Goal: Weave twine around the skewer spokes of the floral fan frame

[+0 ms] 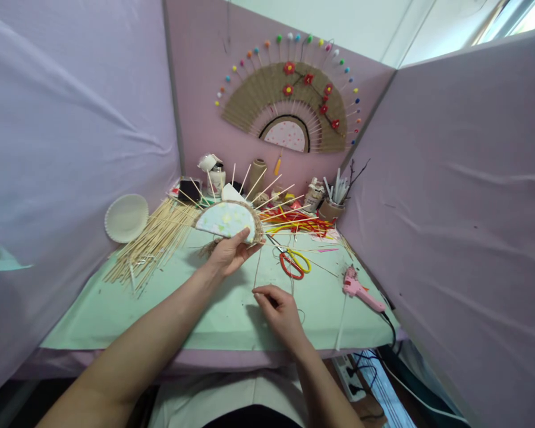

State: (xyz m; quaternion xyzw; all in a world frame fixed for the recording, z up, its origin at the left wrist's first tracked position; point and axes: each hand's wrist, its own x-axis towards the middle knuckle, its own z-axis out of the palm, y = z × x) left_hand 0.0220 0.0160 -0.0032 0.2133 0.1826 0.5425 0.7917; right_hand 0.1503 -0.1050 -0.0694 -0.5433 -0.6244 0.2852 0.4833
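Observation:
My left hand grips a half-round fan piece of pale flowered paper, with wooden sticks fanning out behind it and twine wound along its curved edge. A thin strand of twine runs down from the fan to my right hand, whose fingertips pinch it just above the green mat. Both hands are over the middle of the table.
A pile of bamboo sticks and a white paper plate lie at the left. Red and yellow scissors and a pink glue gun lie at the right. Cups, jars and coloured strips crowd the back. A finished fan hangs on the wall.

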